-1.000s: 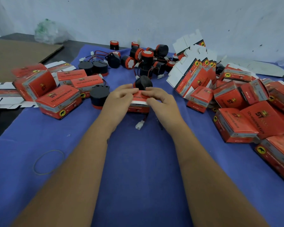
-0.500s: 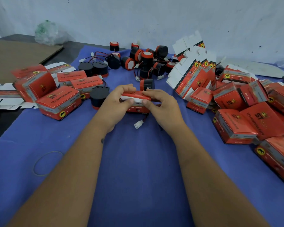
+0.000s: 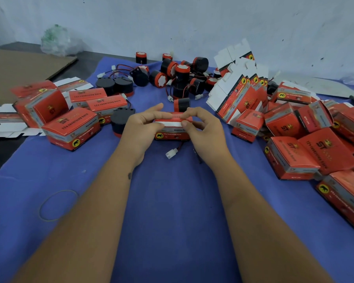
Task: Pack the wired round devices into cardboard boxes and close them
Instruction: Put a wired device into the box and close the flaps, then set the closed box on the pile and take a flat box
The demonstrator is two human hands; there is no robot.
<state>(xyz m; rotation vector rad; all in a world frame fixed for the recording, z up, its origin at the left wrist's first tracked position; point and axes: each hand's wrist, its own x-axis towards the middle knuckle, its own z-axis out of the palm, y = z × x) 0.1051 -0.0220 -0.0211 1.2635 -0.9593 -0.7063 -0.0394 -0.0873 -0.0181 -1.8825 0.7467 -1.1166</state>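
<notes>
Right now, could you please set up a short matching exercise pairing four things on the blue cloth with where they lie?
Things:
1. thin yellow rubber band
2. small white wire connector
3. red cardboard box with a half-shut flap
4. stack of flat unfolded red-and-white cartons

Places:
A. between both hands
B. far right of centre
C. near left, alone
D. just before the held box

Pairs: 1-C, 2-D, 3-A, 4-B
</notes>
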